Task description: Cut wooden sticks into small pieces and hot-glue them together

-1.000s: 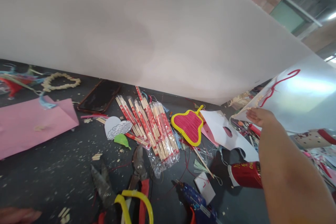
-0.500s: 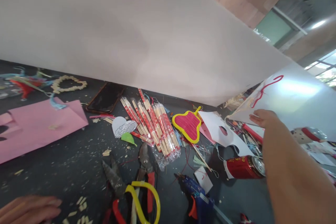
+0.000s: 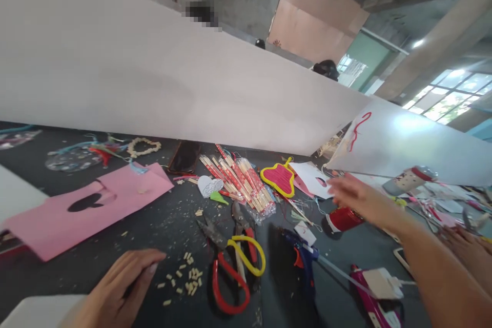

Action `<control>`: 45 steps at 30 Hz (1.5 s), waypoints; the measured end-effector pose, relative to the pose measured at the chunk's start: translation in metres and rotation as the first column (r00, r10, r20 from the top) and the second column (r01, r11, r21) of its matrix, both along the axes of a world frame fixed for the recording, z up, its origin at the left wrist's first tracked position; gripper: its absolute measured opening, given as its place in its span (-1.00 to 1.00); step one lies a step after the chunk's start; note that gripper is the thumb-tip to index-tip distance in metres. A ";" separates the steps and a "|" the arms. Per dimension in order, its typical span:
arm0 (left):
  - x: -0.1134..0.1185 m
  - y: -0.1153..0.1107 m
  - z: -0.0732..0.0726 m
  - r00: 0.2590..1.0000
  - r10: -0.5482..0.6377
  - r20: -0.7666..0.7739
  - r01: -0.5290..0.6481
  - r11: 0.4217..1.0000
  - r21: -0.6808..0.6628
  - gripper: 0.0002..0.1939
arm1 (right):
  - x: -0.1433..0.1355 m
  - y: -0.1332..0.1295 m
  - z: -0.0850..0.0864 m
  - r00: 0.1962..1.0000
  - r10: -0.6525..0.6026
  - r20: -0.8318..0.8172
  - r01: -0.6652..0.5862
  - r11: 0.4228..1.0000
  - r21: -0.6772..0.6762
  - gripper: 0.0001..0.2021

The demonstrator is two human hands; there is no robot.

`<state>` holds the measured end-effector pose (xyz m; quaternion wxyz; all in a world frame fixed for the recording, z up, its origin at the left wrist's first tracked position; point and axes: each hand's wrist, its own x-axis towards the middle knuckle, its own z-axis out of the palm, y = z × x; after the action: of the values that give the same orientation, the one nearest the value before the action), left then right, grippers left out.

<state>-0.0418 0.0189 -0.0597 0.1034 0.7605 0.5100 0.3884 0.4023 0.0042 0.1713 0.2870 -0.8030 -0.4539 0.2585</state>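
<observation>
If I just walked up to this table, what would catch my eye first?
Probably the pink shape with its bright yellow rim, just right of the plastic-wrapped sticks. Nearer the viewer lie scissors with one red and one yellow handle. Farther right, your eye might catch the blurred right hand by a red can.

Scissors [image 3: 230, 282]: red, yellow handles; pink sheet [image 3: 126, 189]; glue gun [image 3: 305, 256] blue, orange trigger.

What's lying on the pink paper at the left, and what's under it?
A light-blue tassel lies over the far edge of the pink paper. Dark tabletop shows through its cutout. Something red peeks out at the near-left corner; anything else beneath is covered.
</observation>
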 end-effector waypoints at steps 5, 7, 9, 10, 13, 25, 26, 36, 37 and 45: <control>-0.004 -0.005 0.014 0.983 -0.056 0.177 0.059 0.998 -0.014 -0.81 | -0.107 -0.076 -0.053 0.886 0.456 0.081 -0.433 0.878 -0.204 -0.72; -0.003 -0.009 0.020 0.967 -0.063 0.247 0.077 0.996 -0.048 -0.83 | -0.136 -0.094 -0.070 0.836 0.546 0.048 -0.525 0.823 -0.217 -0.69; -0.002 -0.013 0.026 0.943 -0.027 0.333 0.067 0.991 -0.112 -0.82 | -0.153 -0.106 -0.084 0.830 0.558 0.002 -0.548 0.816 -0.187 -0.69; -0.001 -0.015 0.030 0.921 -0.002 0.390 0.067 0.986 -0.152 -0.82 | -0.158 -0.111 -0.090 0.832 0.554 -0.017 -0.549 0.820 -0.163 -0.68; 0.003 -0.017 0.042 0.780 0.081 0.620 0.110 0.958 -0.265 -0.82 | -0.164 -0.119 -0.104 0.842 0.537 -0.046 -0.539 0.836 -0.104 -0.66; -0.002 -0.010 0.095 -0.060 0.369 0.928 0.618 0.744 -0.256 -0.95 | -0.195 -0.121 -0.125 0.723 0.689 0.058 -0.684 0.725 -0.078 -0.70; -0.004 -0.007 0.099 -0.083 0.377 0.923 0.633 0.735 -0.243 -0.95 | -0.195 -0.119 -0.125 0.713 0.696 0.086 -0.693 0.718 -0.066 -0.71; -0.011 0.024 0.101 0.436 0.094 0.895 0.376 0.884 -0.276 -0.91 | -0.216 -0.077 -0.129 0.546 0.715 0.437 -0.786 0.617 -0.028 -0.73; -0.009 0.022 0.097 0.515 0.059 0.855 0.362 0.889 -0.279 -0.88 | -0.223 -0.069 -0.132 0.529 0.722 0.446 -0.796 0.604 -0.035 -0.70; 0.003 0.000 0.058 0.874 -0.315 0.370 0.424 0.867 -0.264 -0.81 | -0.265 -0.015 -0.159 0.406 0.698 0.590 -0.797 0.587 -0.146 -0.62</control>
<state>-0.0388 0.0184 -0.0022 0.3849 0.7438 0.3885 0.3842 0.1378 -0.0113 0.0128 0.0466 -0.5246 -0.8480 0.0588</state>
